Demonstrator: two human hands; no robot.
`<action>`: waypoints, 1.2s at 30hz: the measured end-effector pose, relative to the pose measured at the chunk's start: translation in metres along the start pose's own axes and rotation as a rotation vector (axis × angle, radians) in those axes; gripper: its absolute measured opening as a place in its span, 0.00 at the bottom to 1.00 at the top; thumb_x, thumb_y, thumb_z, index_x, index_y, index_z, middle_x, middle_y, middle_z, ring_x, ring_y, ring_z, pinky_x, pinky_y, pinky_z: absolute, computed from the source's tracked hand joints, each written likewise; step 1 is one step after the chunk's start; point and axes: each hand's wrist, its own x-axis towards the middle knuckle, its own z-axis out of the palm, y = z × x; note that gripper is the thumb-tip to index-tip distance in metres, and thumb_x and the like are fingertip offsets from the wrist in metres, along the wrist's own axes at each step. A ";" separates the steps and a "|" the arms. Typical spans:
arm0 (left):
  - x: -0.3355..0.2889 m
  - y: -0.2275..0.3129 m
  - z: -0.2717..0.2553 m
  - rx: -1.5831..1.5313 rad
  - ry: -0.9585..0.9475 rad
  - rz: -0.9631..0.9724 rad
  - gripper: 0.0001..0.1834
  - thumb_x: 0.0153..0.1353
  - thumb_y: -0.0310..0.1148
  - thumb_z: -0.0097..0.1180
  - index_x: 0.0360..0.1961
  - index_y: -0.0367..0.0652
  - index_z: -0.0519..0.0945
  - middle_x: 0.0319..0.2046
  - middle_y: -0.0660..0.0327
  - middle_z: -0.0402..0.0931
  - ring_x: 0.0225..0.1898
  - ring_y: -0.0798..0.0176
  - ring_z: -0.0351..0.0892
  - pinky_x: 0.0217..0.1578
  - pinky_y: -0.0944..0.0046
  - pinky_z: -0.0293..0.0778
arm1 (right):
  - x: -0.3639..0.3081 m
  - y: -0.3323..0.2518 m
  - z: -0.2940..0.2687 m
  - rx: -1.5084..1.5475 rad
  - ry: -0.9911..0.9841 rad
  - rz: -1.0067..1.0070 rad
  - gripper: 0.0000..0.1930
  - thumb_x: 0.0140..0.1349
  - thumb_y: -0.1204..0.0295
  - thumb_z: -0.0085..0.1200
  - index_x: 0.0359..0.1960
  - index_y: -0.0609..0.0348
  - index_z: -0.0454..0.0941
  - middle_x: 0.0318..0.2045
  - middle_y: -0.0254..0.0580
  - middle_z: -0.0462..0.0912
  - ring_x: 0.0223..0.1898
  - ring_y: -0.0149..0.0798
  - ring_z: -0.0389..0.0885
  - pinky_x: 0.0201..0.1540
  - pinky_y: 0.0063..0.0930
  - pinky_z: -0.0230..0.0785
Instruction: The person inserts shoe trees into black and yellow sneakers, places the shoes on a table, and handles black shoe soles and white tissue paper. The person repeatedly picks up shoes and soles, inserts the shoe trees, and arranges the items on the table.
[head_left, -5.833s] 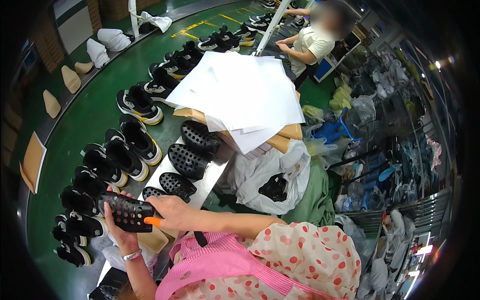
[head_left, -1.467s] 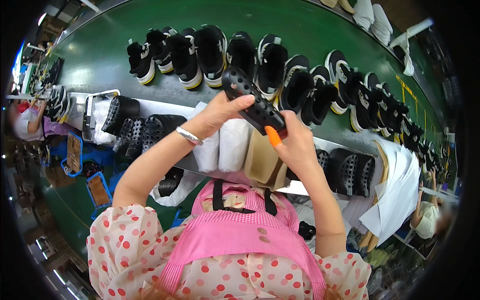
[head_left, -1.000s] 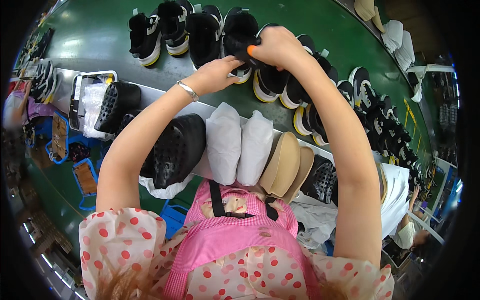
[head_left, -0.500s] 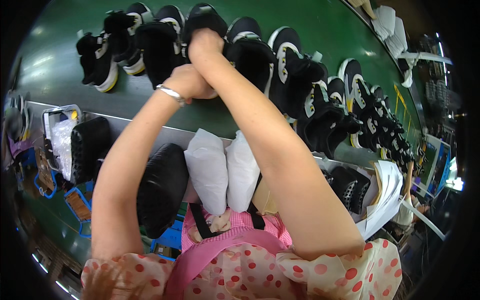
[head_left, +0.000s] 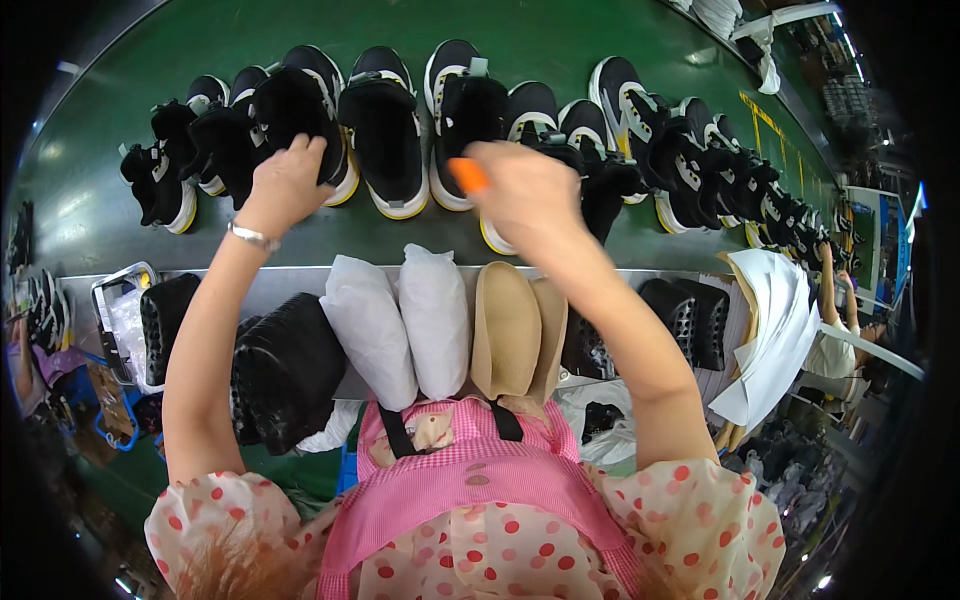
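Observation:
Black sneakers with white and yellow soles stand in a row on a green surface. My left hand (head_left: 287, 185) has its fingers bent against the heel collar of one black sneaker (head_left: 318, 75). My right hand (head_left: 530, 190) is over the row, right of another sneaker (head_left: 465, 105), smeared by motion. A small orange thing (head_left: 467, 176) shows at its thumb side; I cannot tell whether it is held or worn. Between my hands stands a black sneaker (head_left: 380, 150), heel toward me, touched by neither hand.
Nearer me lie white paper-wrapped forms (head_left: 435, 325), tan insole-shaped pieces (head_left: 507, 330) and a stack of black ridged pieces (head_left: 290, 365). White sheets (head_left: 770, 330) are stacked at right. A metal edge (head_left: 300, 275) borders the green surface. Another person's arm (head_left: 828, 285) shows far right.
My hands were crossed together, the right one inside a sneaker's opening. They have parted: left hand leftward, right hand out and to the right. The orange thing has come into sight; the view has shifted.

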 end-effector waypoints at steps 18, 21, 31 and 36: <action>0.057 0.150 0.046 -0.431 0.191 0.280 0.19 0.49 0.46 0.67 0.39 0.48 0.82 0.23 0.53 0.75 0.33 0.52 0.76 0.35 0.56 0.73 | -0.048 0.188 0.032 -0.159 0.011 0.329 0.23 0.51 0.76 0.53 0.51 0.71 0.69 0.37 0.56 0.82 0.33 0.54 0.84 0.35 0.43 0.78; 0.061 0.189 0.047 -0.364 0.178 0.218 0.20 0.50 0.48 0.66 0.39 0.47 0.82 0.25 0.51 0.78 0.33 0.49 0.76 0.35 0.55 0.74 | -0.050 0.214 0.042 -0.160 0.155 0.295 0.17 0.51 0.76 0.56 0.44 0.64 0.69 0.35 0.50 0.82 0.36 0.51 0.84 0.36 0.42 0.78; 0.050 0.189 0.077 -0.313 0.283 0.084 0.21 0.48 0.50 0.66 0.43 0.57 0.79 0.34 0.46 0.73 0.33 0.42 0.79 0.32 0.51 0.77 | -0.165 0.155 -0.041 0.027 0.319 0.228 0.27 0.53 0.73 0.60 0.57 0.60 0.70 0.49 0.47 0.77 0.48 0.50 0.74 0.50 0.40 0.68; 0.030 0.181 0.070 -0.318 0.180 0.054 0.43 0.52 0.45 0.64 0.68 0.67 0.58 0.41 0.40 0.70 0.37 0.37 0.77 0.38 0.48 0.76 | -0.306 0.128 -0.070 0.052 0.311 0.507 0.18 0.56 0.77 0.59 0.50 0.63 0.76 0.46 0.51 0.79 0.47 0.52 0.77 0.50 0.38 0.71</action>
